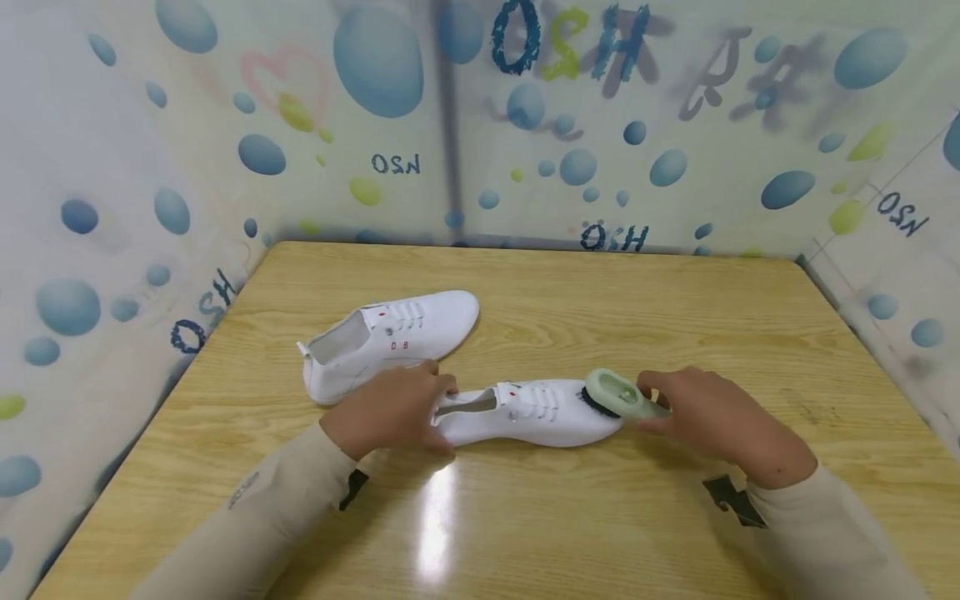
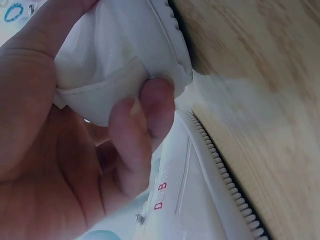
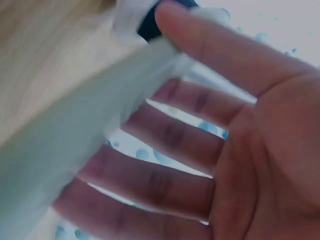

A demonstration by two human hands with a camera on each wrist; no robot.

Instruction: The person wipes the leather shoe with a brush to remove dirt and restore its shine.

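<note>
A white lace-up shoe (image 1: 525,421) lies on the table with its toe to the right. My left hand (image 1: 397,404) grips its heel; in the left wrist view the fingers (image 2: 131,135) curl against the heel's outer side. My right hand (image 1: 712,417) holds a pale green brush (image 1: 618,394) by its handle, thumb on one side and fingers on the other. The brush's dark bristles (image 1: 600,405) rest on the shoe's toe. In the right wrist view the handle (image 3: 85,120) runs across the fingertips, somewhat blurred.
The matching white shoe (image 1: 442,321), with red letters on its side, lies behind my left hand, toe to the right. Both stand on a wood-grain table (image 1: 660,308). A wall covering (image 1: 480,117) with blue and green spots encloses the back and sides.
</note>
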